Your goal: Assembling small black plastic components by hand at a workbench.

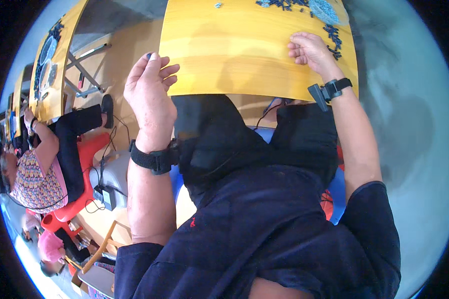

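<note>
My left hand [149, 97] is raised just off the left edge of the yellow table [224, 60]. A small dark piece [148, 56] shows at its thumb and forefinger, which pinch it; the other fingers are loosely bent. Over the table's right side, my right hand [310, 52] has its fingers curled inward. Whatever it may hold is hidden. Close beside that hand lie small black pieces [334, 40], short and rod-like. A clear bowl of light-blue pieces [327, 11] stands at the far right of the table, with more black pieces [284, 4] along the far edge.
Right of the table is a pale wall [399, 99]. A second yellow table [60, 65] on the left carries a bowl [48, 50] and dark pieces, with a person [40, 179] seated on a red chair [87, 174] there. Black cables [102, 174] hang beside a grey stool.
</note>
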A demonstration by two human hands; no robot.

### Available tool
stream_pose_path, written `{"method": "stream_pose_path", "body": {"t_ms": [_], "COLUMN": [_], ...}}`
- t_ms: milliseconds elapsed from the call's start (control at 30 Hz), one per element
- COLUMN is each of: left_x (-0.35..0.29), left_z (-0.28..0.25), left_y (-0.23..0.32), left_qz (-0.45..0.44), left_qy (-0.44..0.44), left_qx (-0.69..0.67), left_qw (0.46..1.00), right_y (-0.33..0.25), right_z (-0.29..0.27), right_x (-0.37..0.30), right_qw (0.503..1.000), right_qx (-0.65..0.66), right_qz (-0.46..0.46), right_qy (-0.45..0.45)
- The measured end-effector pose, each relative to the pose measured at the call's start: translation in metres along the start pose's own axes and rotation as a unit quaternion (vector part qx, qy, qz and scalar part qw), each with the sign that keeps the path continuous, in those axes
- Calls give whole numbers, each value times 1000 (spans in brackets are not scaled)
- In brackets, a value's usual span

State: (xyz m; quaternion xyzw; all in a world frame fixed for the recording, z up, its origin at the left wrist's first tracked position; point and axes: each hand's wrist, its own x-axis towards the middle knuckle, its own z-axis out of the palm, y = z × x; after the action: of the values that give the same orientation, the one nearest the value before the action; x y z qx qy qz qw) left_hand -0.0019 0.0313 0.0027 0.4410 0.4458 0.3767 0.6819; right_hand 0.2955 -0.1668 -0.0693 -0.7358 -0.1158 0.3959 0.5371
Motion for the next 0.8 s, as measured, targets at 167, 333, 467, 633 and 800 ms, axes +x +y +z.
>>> {"method": "stream_pose_path", "body": {"t_ms": [167,333,467,633,800], "left_x": [2,-3,-4,-7,-11], "left_z": [-7,-8,-10,-4,-1], "left_y": [-1,-5,-7,-10,-8], "left_qz": [-5,-21,-12,-22,-25], "left_qy": [11,-7,-22,-24,-27], "left_qx": [27,45,38,61,93], "left_qw": [1000,999,999,998,995], "right_y": [-1,-7,-21,-29,-42], "right_z": [10,13,13,11,25], "right_x": [1,-1,19,57,77], "right_qw": [999,995,982,947,878], "right_qx": [-11,-96,-174,-269,-378], "right_qz": [41,11,-52,-165,-286], "right_qy": [17,9,42,64,59]}}
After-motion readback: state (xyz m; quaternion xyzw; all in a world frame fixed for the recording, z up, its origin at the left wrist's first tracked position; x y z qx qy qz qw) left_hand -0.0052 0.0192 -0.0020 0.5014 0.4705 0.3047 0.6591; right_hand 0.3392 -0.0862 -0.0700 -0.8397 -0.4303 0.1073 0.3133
